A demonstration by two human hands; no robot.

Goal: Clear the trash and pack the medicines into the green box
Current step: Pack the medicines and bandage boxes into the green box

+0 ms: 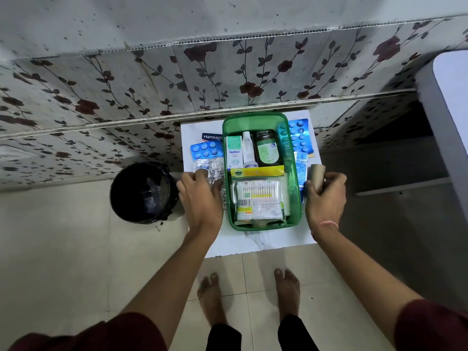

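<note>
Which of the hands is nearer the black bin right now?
Left. The left hand rests on the silver blister strips just right of the black bin; the right hand holds a cardboard tube beyond the green box.

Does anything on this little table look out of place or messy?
Yes. Crumpled empty foil strips lie under the left hand, and the right hand holds a bare cardboard tube. Both look like trash among medicines.

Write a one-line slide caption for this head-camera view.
Left hand on silver foil strips, right hand holding a cardboard tube, beside the half-packed green box.
</note>
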